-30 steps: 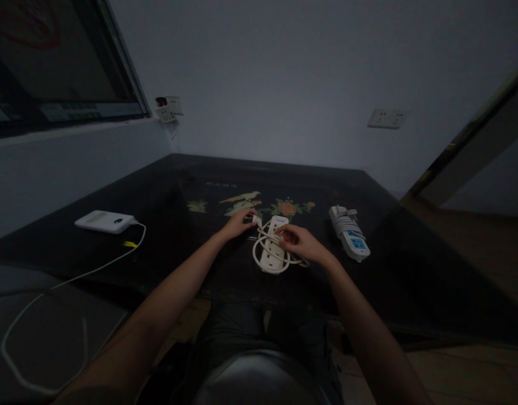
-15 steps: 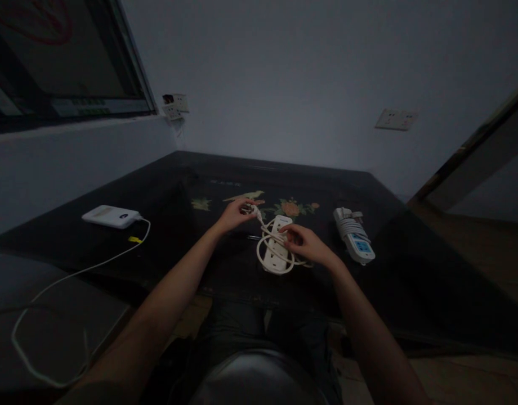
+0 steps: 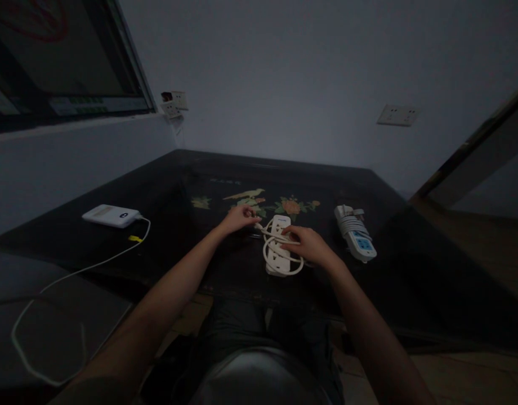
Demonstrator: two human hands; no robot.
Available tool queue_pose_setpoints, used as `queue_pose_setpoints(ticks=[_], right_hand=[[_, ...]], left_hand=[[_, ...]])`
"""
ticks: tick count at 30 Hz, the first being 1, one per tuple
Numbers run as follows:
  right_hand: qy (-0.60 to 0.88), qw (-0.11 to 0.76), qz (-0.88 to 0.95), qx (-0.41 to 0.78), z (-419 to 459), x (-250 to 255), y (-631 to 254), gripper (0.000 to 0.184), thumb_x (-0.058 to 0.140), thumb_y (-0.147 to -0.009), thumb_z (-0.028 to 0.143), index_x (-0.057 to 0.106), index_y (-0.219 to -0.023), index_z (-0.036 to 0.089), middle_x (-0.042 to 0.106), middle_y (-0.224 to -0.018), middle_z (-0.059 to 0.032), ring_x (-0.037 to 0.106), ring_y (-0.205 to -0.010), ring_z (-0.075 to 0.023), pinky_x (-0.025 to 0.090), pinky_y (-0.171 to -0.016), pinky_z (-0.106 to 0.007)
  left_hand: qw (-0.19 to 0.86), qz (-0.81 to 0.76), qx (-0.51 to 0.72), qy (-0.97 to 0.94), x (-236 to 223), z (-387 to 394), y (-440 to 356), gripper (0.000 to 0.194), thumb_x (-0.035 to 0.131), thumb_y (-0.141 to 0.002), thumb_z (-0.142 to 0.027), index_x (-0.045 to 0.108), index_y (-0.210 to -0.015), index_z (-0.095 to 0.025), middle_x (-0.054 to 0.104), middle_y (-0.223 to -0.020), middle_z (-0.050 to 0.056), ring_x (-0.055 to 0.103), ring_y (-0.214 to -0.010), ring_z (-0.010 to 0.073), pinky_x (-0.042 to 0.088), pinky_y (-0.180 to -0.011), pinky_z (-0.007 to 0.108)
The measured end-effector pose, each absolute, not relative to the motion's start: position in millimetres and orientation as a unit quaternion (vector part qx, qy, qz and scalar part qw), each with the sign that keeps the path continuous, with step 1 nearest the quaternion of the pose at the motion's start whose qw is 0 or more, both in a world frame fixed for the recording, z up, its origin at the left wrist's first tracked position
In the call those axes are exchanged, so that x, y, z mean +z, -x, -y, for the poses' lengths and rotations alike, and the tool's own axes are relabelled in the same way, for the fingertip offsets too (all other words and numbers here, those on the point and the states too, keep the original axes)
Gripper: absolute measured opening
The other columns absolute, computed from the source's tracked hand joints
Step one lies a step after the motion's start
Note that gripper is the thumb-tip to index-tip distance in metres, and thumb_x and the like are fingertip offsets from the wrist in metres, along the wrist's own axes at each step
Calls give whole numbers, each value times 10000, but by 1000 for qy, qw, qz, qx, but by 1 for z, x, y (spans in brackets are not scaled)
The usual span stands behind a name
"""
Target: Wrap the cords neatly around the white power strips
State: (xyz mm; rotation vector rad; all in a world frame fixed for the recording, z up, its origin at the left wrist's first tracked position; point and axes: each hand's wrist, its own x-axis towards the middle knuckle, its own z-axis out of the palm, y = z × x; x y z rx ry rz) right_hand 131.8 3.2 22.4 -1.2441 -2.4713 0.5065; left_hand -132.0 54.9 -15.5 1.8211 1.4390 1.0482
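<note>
A white power strip [image 3: 279,263] lies lengthwise on the dark table in front of me. Its pale cord [image 3: 296,272] loops over the top of it. My left hand [image 3: 241,218] is closed around the plug end of the cord [image 3: 258,225], just left of the strip; the fingers partly cover the plug. Over the strip's right side, my right hand [image 3: 303,243] has thumb and fingers closed on the looped cord. Farther right, a second power strip [image 3: 362,246] with blue sockets has its grey-white cord [image 3: 352,225] wound around it.
A white power bank [image 3: 109,215] with a cable [image 3: 94,264] trailing off the table sits at the left, near a small yellow tag [image 3: 135,239]. The black table [image 3: 191,169] bears a painted bird and flowers. Wall sockets [image 3: 397,115] are on the wall behind.
My left hand has lowered slightly toward me with the plug end. The cord loop over the strip has shifted to the right, and my right hand's fingers have drawn closer together on the cord.
</note>
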Motion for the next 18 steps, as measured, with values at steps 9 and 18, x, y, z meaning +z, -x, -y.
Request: queue_pose_setpoints(ticks=[9,18], right_hand=[[442,147,877,113,8,29,-125,242,609,-824,345,658,-1023,216,698,-970,-79,619,-832,-205,340,-633,-256],[391,187,832,346,-8,28,-146,248,592,-820,345,688,-910,135,689,-810,-63,599,-703,-155,413,-629,-246]], left_hand=[[344,-548,375,-664,-11,-41,109,318,675,-711,-425,511,-618,-170,510,-505,-32,458,-464,103,311,-476,233],[382,-508,405,-657,-12,-44,108,227,688,-724,-350,614,-741,-136,603,-628,16,536,-564,121,392,-553,246]])
